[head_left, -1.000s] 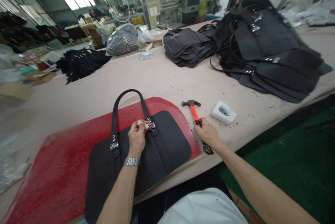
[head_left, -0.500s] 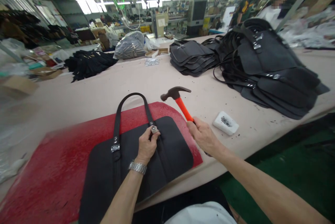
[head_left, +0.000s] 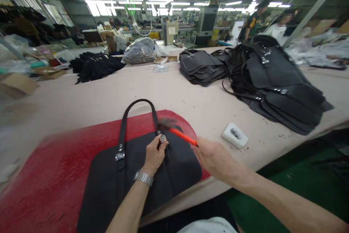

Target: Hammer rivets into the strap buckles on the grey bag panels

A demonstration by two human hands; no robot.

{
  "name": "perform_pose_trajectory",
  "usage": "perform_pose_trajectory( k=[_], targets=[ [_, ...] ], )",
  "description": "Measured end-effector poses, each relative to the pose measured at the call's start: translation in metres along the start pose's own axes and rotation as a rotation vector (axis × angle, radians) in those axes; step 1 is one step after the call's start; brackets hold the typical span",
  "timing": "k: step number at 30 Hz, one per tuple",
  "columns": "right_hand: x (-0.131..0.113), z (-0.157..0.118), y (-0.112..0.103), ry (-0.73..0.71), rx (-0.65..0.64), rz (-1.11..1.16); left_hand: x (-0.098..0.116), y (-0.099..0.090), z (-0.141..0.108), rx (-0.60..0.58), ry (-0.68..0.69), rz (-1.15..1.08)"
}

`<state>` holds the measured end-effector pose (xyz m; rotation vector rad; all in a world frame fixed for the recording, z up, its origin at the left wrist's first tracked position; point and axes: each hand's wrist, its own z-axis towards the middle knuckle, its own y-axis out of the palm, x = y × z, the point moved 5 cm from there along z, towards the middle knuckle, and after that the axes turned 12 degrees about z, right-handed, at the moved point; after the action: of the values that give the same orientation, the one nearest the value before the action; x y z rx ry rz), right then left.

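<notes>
A black bag panel (head_left: 109, 175) with a looped strap handle (head_left: 139, 101) lies on a red mat (head_left: 62, 160). My left hand (head_left: 155, 155) pinches a short, pale, round-topped punch or setting tool (head_left: 163, 138), upright over the base of the handle's right strap. My right hand (head_left: 211, 155) is closed round the orange grip of a claw hammer (head_left: 184, 137). The hammer's head is smeared by motion, just above the small tool; I cannot tell whether they touch. Metal fittings (head_left: 120, 156) show on the handle's left strap.
A white block with dark specks (head_left: 235, 135) lies to the right on the pale table (head_left: 201, 116). Black bag pieces (head_left: 283, 91) are piled at the right, with another stack (head_left: 201, 66) behind. Dark pieces (head_left: 96, 65) and a clear plastic bag (head_left: 139, 50) lie farther back. Two people stand far right.
My right hand has swung the hammer down and left, from above the mat's edge to near the small tool. My left hand keeps its pinch in nearly the same place.
</notes>
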<state>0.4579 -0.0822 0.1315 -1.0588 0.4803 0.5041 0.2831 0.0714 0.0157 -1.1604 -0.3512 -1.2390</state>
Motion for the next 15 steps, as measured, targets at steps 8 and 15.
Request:
perform_pose_trajectory(
  k=[8,15],
  targets=[
    [-0.021,0.01,-0.043,0.009,0.4,0.211,0.0,0.0,0.0,0.028,0.014,0.001],
    [0.046,-0.026,0.021,0.21,-0.206,-0.134,0.003,0.0,0.0,-0.01,0.017,0.019]
  ],
)
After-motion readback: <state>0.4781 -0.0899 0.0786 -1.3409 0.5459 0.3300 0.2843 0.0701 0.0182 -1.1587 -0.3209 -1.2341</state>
